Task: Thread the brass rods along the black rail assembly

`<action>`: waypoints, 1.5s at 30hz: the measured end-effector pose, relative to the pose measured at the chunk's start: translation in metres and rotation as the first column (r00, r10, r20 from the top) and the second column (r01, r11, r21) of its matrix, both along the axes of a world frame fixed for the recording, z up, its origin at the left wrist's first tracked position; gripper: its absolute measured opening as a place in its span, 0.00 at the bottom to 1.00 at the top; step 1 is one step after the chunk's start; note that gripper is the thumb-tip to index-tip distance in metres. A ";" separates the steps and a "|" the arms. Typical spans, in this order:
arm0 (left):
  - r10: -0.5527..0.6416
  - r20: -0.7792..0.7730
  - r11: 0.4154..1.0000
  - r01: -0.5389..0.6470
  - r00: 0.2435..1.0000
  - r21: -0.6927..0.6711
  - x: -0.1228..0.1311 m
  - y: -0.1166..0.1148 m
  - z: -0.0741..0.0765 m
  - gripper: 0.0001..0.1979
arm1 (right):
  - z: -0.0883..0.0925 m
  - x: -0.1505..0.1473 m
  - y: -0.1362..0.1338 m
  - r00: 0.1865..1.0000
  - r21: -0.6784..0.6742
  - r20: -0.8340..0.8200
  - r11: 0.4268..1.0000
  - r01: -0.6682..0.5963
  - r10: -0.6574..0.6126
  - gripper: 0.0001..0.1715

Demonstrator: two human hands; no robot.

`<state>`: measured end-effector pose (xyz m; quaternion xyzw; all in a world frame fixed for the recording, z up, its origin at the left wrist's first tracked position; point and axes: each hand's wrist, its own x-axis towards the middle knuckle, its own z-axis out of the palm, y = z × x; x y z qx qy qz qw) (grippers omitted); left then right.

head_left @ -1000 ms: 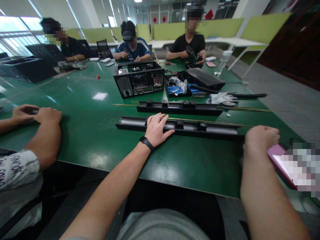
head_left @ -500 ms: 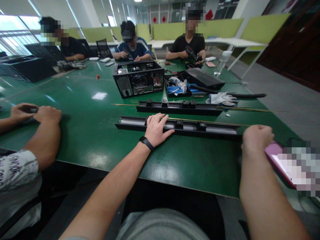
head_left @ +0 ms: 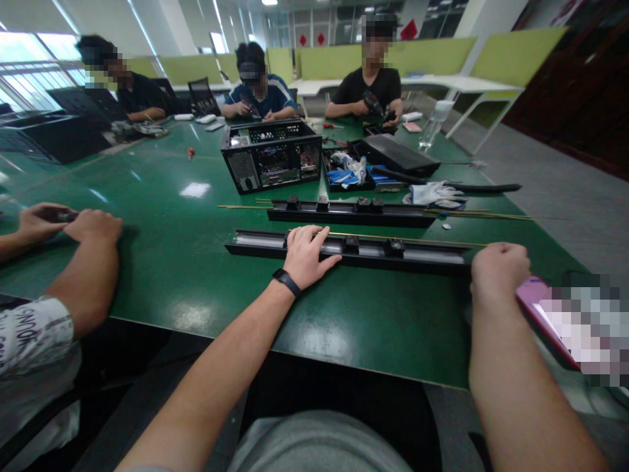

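A long black rail [head_left: 368,252] with a clear strip and several small black blocks lies across the green table. My left hand [head_left: 307,252] rests on its left half, fingers spread over a block that it partly hides. A thin golden rod [head_left: 417,238] runs along the rail's far edge to my right hand [head_left: 501,265], which is closed round its right end beyond the rail. Behind lies a second black rail [head_left: 339,210] with blocks and more thin rods beside it.
An open black computer case [head_left: 275,157] stands behind the rails. Right of it are a tray with blue-white gloves [head_left: 348,172], another glove [head_left: 435,195] and a bottle. A pink-edged device [head_left: 540,308] lies far right. A neighbour's hands [head_left: 69,223] are left; three people sit opposite.
My right hand has moved slightly to the left, closer to the rail's right end, with the rod still in it. My left hand keeps its place on the rail.
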<state>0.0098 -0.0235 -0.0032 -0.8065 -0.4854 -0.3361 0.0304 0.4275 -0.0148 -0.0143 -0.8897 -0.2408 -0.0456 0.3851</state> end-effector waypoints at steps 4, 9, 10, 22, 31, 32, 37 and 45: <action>0.009 -0.003 1.000 -0.009 1.000 0.011 0.000 0.000 0.000 0.32 | 0.005 -0.009 -0.003 0.999 -0.028 0.032 0.999 -0.040 0.041 0.20; 0.000 -0.006 1.000 0.000 1.000 0.011 0.000 0.000 0.001 0.33 | 0.016 -0.033 -0.012 0.961 -0.090 0.133 0.968 -0.233 0.244 0.20; 0.000 -0.007 1.000 0.000 1.000 0.009 0.001 0.000 0.001 0.33 | 0.017 -0.038 -0.013 0.942 -0.092 0.162 0.955 -0.281 0.293 0.20; 0.004 -0.013 1.000 -0.004 1.000 -0.005 0.006 0.002 0.002 0.34 | 0.005 -0.091 -0.018 0.587 -0.013 0.398 0.644 -0.765 0.705 0.19; 0.001 -0.017 1.000 -0.001 1.000 -0.017 0.008 0.002 0.002 0.34 | 0.008 -0.094 -0.018 0.522 -0.011 0.402 0.574 -0.819 0.752 0.18; 0.002 -0.017 1.000 -0.002 1.000 -0.016 0.008 0.002 0.001 0.34 | 0.008 -0.094 -0.017 0.526 -0.003 0.401 0.575 -0.818 0.750 0.18; 0.001 -0.015 1.000 -0.001 1.000 -0.010 0.009 0.002 0.001 0.34 | 0.008 -0.098 -0.016 0.574 0.055 0.380 0.601 -0.797 0.726 0.16; -0.005 -0.007 1.000 0.005 1.000 -0.009 0.006 0.002 0.000 0.34 | 0.018 -0.083 -0.019 0.689 0.032 0.284 0.712 -0.701 0.666 0.09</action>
